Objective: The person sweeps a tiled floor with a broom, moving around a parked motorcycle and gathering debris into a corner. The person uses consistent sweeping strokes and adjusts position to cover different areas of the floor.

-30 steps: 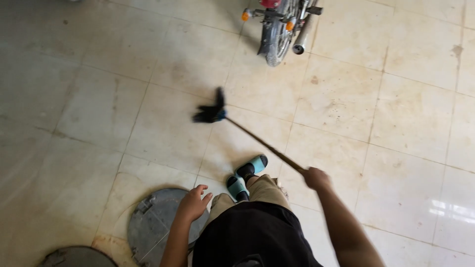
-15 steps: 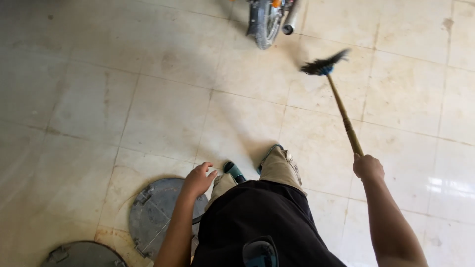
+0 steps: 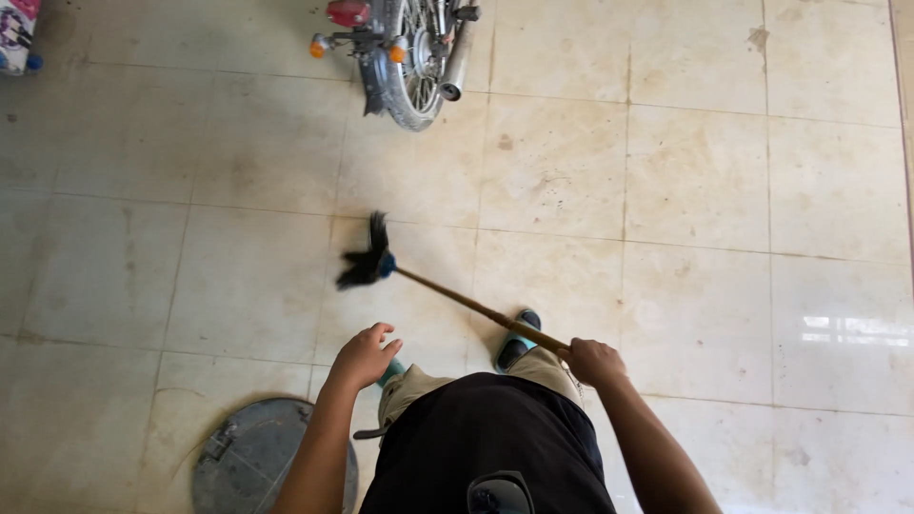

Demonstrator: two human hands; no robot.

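Note:
My right hand [image 3: 594, 361] grips the end of a wooden broom stick [image 3: 471, 306]. The stick runs up and to the left to a black bristle head [image 3: 367, 260] on the beige tiled floor [image 3: 695, 190]. My left hand [image 3: 363, 357] hangs free beside my left thigh, fingers loosely spread, holding nothing. Below me I see my black shirt, khaki trousers and teal and black sandals [image 3: 515, 346].
The rear wheel of a parked motorbike [image 3: 411, 67] with red tail light and exhaust stands at the top, left of centre. A round grey metal cover [image 3: 243, 462] is set in the floor at lower left. A colourful object [image 3: 17, 33] sits in the top left corner.
The broom head has swung from the upper right back to the left, in front of my feet. The view has shifted so the motorbike shows more fully and one round cover has left the frame.

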